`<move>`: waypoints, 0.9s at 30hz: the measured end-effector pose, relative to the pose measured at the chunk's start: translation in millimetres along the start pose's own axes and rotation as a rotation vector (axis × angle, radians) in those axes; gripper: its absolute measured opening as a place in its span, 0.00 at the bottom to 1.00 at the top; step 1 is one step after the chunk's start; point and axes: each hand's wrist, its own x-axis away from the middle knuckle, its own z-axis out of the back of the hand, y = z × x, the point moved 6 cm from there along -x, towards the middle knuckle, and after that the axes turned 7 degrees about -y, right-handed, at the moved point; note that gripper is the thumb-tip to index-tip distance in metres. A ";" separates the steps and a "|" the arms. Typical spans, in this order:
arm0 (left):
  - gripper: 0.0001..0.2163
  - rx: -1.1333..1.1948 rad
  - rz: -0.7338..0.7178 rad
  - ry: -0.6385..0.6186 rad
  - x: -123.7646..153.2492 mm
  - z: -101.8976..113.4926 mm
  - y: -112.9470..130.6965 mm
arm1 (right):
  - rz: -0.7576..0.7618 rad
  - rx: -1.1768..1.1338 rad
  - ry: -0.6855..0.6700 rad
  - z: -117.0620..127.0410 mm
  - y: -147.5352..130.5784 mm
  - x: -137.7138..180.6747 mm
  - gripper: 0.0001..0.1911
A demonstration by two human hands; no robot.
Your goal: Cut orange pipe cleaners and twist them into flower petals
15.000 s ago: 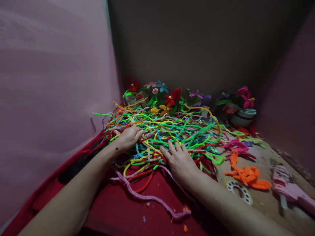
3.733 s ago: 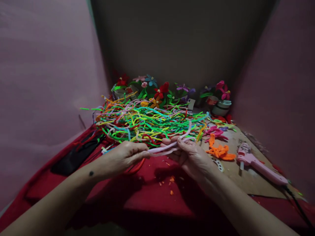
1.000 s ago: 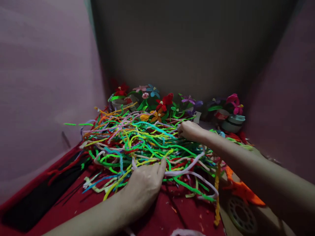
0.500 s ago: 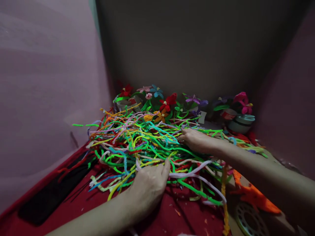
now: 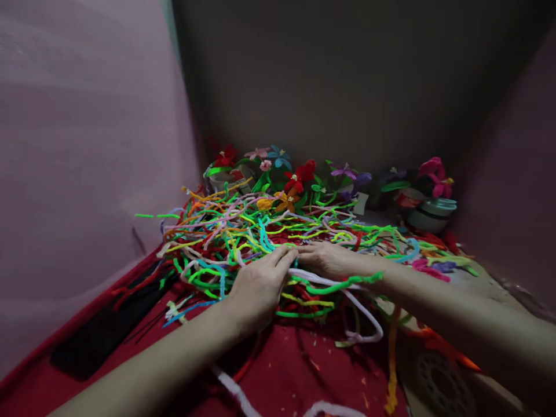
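A big tangle of fuzzy pipe cleaners (image 5: pixel 208 231) in many colours covers the middle of the red surface. My left hand (image 5: pixel 263 281) is closed at its near side, fingers curled down into the stems. From beside it, a lilac pipe cleaner (image 5: pixel 367 318) and a bright green pipe cleaner (image 5: pixel 343 285) run out to the right. My right hand (image 5: pixel 324 259) reaches in from the right, its fingers together among the stems, fingertips by my left thumb and index finger. The stems under both hands are largely hidden.
Pipe-cleaner flowers (image 5: pixel 299 176) stand along the dark back wall, with a pale green pot (image 5: pixel 432 214) at the right. A black flat item (image 5: pixel 99 324) lies at the left on the red cloth (image 5: pixel 304 370). A round, holed disc (image 5: pixel 445 379) lies at the lower right.
My right hand has come left and nearer, to my left hand. My left hand has shifted slightly farther into the pile. Stems between them have moved, and white lengths show at the bottom.
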 end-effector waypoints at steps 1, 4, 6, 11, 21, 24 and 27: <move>0.19 0.040 0.033 -0.066 -2.4 -6.1 -4.6 | 0.002 -0.004 -0.007 -0.9 1.3 0.2 0.17; 0.20 0.087 0.095 -0.174 -5.6 -16.8 -12.4 | -0.006 -0.024 -0.006 -1.0 3.5 0.9 0.17; 0.20 0.083 0.112 -0.192 -5.9 -18.9 -13.5 | -0.010 -0.039 0.003 -0.3 3.4 1.3 0.17; 0.18 0.061 0.121 -0.199 -5.0 -19.0 -11.0 | -0.041 -0.032 0.016 -1.3 4.9 1.3 0.15; 0.18 -0.024 0.082 -0.176 -4.2 -18.6 -5.6 | -0.087 -0.039 0.025 -4.1 1.4 -1.9 0.15; 0.19 -0.091 0.065 -0.187 -4.0 -21.2 -5.0 | -0.168 -0.086 0.080 16.6 6.8 0.7 0.16; 0.19 -0.126 0.055 -0.211 -4.5 -24.2 -4.9 | -0.643 0.061 0.269 59.3 46.9 19.7 0.20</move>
